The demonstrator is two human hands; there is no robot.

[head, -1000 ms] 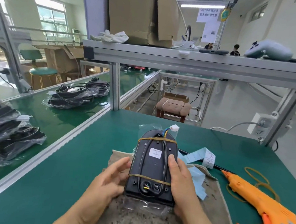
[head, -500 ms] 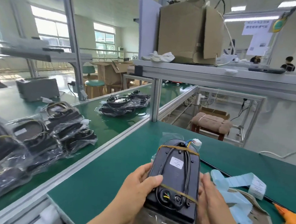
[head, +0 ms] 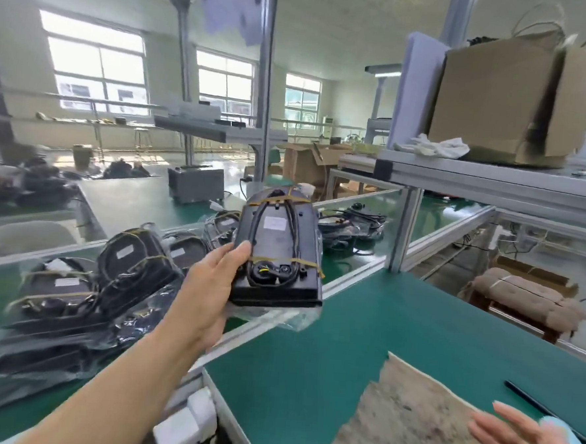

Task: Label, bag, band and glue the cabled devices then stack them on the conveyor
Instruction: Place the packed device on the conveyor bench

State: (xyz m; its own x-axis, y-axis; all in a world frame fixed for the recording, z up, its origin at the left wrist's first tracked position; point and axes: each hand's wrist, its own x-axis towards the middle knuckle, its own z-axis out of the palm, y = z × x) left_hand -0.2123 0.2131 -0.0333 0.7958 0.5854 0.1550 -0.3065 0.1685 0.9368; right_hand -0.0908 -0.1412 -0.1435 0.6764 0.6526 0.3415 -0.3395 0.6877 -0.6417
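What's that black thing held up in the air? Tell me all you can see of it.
The black device is a flat, plastic-looking slab with a rounded far end, inside a clear bag whose loose end hangs below it. A black cable loops along its face under two tan rubber bands, one near each end; a small white label sits mid-face. The left hand grips its left edge, thumb on top, holding it in the air, face up, above the bench edge.
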